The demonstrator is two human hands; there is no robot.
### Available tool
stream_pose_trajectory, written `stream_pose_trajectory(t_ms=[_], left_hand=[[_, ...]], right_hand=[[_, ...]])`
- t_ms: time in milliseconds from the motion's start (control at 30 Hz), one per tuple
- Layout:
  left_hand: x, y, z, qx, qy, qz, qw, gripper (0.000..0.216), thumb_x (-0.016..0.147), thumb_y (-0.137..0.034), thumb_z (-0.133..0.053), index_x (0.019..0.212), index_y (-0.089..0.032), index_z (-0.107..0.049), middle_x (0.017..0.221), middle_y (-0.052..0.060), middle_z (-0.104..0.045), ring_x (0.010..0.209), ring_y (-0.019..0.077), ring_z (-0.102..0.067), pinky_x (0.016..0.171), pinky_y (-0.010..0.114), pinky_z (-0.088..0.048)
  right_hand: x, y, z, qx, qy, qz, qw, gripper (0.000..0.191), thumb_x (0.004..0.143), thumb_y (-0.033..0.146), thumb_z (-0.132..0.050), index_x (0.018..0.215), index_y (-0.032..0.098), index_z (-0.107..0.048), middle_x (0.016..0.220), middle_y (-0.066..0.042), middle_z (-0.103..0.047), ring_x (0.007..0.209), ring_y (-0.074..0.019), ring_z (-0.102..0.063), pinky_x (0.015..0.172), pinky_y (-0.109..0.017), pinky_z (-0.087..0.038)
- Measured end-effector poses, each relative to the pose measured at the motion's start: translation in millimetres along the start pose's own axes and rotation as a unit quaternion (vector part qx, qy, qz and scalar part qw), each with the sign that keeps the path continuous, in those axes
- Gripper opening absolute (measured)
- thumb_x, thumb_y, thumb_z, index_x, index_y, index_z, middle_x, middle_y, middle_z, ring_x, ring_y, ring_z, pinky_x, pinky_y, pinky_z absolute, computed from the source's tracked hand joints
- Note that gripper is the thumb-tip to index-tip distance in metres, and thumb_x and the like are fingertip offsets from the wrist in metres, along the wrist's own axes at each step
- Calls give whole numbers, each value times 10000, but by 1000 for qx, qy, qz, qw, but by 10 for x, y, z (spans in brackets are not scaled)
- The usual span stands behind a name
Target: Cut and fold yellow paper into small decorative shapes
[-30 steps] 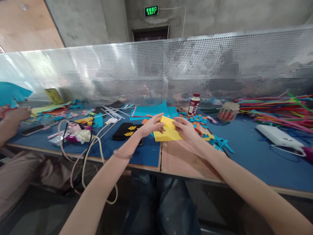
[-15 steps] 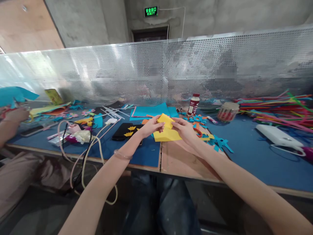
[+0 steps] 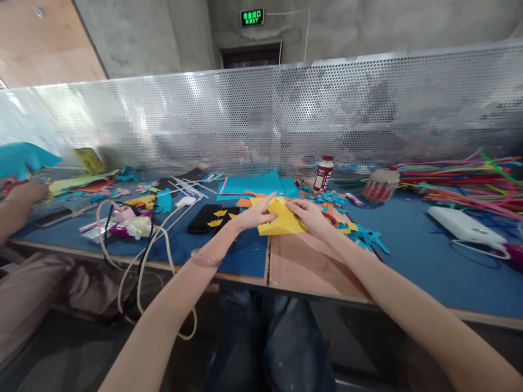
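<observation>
The grip of both hands was clenched on one thing, a folded sheet of yellow paper [image 3: 284, 222]: the left hand [image 3: 254, 216] pinched its left edge, fingertips pressed down on the fold; the right hand [image 3: 309, 213] pinched its upper right edge; the paper lay low over the worktop [image 3: 304, 269], above the seam where blue mat met bare wood, directly ahead of the person. Its long axis ran left to right, from one hand to the other, so it sat between the two and neither hand was the nearer; a folded corner pointed away, toward the perforated metal screen [image 3: 368, 109] along the back of the worktop. Well off to the right lay a heap of coloured sticks [image 3: 461, 179]; just beyond the paper, teal sheets [image 3: 253, 185]; right of the arms, a white power bank [image 3: 466, 226]; just left of the left hand, a black phone [image 3: 204, 219]; beyond the right hand, a small bottle [image 3: 323, 173]; near the right wrist, scattered teal cut-outs [image 3: 368, 237].
</observation>
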State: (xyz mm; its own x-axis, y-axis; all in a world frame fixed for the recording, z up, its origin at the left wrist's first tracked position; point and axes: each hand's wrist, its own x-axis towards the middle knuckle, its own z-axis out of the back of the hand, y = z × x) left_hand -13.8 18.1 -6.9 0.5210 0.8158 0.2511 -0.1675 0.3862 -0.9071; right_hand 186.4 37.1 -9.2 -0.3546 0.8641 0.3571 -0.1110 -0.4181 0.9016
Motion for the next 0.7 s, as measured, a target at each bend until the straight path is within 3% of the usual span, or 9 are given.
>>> stream_pose_trajectory(t_ms=[133, 267, 367, 533, 700], left_hand=[[-4, 14, 11, 7, 12, 3, 1000, 841, 779, -252, -569, 1434, -177, -47, 711, -15, -508, 561, 74, -432, 530, 205, -341], [-9, 23, 12, 24, 14, 9, 1000, 841, 785, -260, -562, 1434, -159, -36, 628, -38, -478, 524, 71, -421, 524, 212, -348], [-12, 7, 2, 12, 7, 9, 1000, 844, 783, -251, -562, 1433, -156, -31, 623, -44, -475, 538, 73, -439, 531, 210, -357], [-18, -64, -21, -49, 5, 11, 999, 857, 782, -236, -562, 1431, -152, -8, 614, -56, -467, 517, 62, -432, 516, 202, -336], [-11, -82, -23, -80, 11, 16, 997, 823, 776, -214, -562, 1428, -153, -64, 589, -59, -479, 496, 59, -428, 505, 201, -330]], right_hand=[[-8, 0, -10, 7, 26, 15, 1000, 394, 734, 517, -579, 928, 186, -671, 726, -13, -606, 612, -128, -476, 511, -231, -346], [-22, 4, -27, -22, 38, 18, 999, 351, 747, 509, -570, 861, 191, -664, 722, -10, -597, 594, -121, -475, 494, -228, -350], [-39, 21, -50, -29, 26, 30, 999, 327, 770, 499, -550, 835, 194, -649, 709, 0, -574, 582, -109, -462, 484, -219, -346], [-89, 74, -101, -29, -6, 31, 999, 367, 791, 514, -518, 977, 213, -615, 744, -1, -564, 572, -110, -459, 449, -213, -358], [-118, 74, -146, -25, -18, 30, 999, 367, 791, 538, -507, 950, 218, -592, 628, 25, -482, 502, -97, -398, 397, -204, -321]])
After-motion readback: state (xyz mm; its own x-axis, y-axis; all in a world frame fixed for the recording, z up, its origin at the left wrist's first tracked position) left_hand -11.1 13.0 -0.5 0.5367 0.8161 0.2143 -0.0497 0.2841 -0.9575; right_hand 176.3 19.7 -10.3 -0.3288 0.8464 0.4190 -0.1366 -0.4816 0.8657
